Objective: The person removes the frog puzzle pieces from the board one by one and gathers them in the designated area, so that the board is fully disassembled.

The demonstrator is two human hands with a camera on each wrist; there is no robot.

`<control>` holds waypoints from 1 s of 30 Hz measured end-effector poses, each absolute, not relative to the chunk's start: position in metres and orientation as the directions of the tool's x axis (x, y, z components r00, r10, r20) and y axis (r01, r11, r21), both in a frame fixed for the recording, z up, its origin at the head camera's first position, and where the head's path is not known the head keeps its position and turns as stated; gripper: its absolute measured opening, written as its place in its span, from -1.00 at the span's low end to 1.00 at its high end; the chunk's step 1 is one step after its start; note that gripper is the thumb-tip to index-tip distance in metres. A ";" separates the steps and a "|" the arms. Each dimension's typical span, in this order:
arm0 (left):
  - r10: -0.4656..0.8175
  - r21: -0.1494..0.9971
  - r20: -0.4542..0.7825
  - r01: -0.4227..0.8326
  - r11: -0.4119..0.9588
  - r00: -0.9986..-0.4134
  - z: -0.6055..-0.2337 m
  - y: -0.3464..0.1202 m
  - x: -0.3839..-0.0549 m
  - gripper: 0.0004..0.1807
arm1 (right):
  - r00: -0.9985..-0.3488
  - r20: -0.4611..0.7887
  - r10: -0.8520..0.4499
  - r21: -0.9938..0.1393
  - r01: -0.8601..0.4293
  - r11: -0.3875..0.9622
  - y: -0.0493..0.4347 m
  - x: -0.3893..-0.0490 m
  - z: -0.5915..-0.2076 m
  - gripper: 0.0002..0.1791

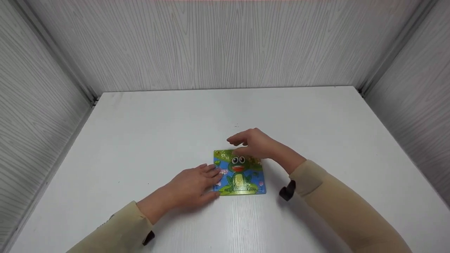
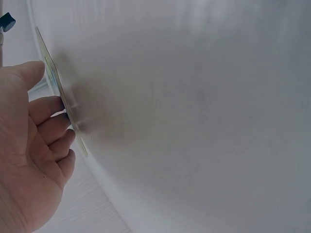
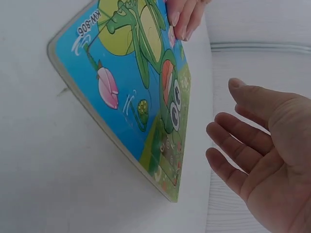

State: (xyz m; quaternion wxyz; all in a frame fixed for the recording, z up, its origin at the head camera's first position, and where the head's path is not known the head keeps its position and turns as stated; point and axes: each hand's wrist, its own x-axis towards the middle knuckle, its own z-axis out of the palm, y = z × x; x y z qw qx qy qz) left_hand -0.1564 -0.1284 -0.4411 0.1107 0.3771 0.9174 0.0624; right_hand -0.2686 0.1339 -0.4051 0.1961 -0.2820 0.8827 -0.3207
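A thin square frog puzzle (image 1: 242, 175), bright blue and green with a cartoon frog, lies flat on the white table. My left hand (image 1: 192, 184) rests at its left side, fingers straight and their tips on its edge. In the left wrist view, these fingertips (image 2: 57, 127) meet the edge of the puzzle (image 2: 53, 73). Over the puzzle's far edge hovers my right hand (image 1: 258, 143), fingers loosely bent and holding nothing. The right wrist view shows a gap between this hand (image 3: 272, 150) and the puzzle (image 3: 131, 92), whose corner bears the print KW-806.
The white table (image 1: 158, 130) stretches out around the puzzle. A pale wood-grain panel (image 1: 211, 45) stands along the back, with similar panels at the left (image 1: 38, 88) and right (image 1: 411, 88). Both sleeves are beige, with a dark strap piece (image 1: 288, 190) by the right cuff.
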 end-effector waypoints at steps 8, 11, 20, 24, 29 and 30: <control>0.707 0.227 -0.153 0.672 0.705 -0.691 -0.439 -0.129 -0.157 -0.30 | -0.740 -0.209 -0.639 -0.765 -0.283 0.578 0.123 -0.283 -0.427 -0.55; 0.707 0.218 -0.154 0.674 0.706 -0.691 -0.439 -0.129 -0.157 -0.30 | -0.728 -0.208 -0.653 -0.789 -0.270 0.552 0.123 -0.286 -0.434 -0.57; 0.714 0.203 -0.148 0.686 0.699 -0.684 -0.438 -0.128 -0.158 -0.31 | -0.715 -0.213 -0.666 -0.796 -0.268 0.543 0.123 -0.286 -0.448 -0.60; 0.716 0.200 -0.148 0.688 0.698 -0.683 -0.438 -0.127 -0.158 -0.31 | -0.700 -0.195 -0.687 -0.801 -0.290 0.523 0.123 -0.285 -0.449 -0.59; 0.716 0.223 -0.145 0.682 0.696 -0.683 -0.439 -0.128 -0.158 -0.31 | -0.686 -0.183 -0.705 -0.796 -0.317 0.515 0.123 -0.285 -0.452 -0.60; 0.717 0.225 -0.142 0.683 0.695 -0.682 -0.439 -0.128 -0.158 -0.31 | -0.684 -0.179 -0.707 -0.791 -0.327 0.517 0.123 -0.285 -0.452 -0.60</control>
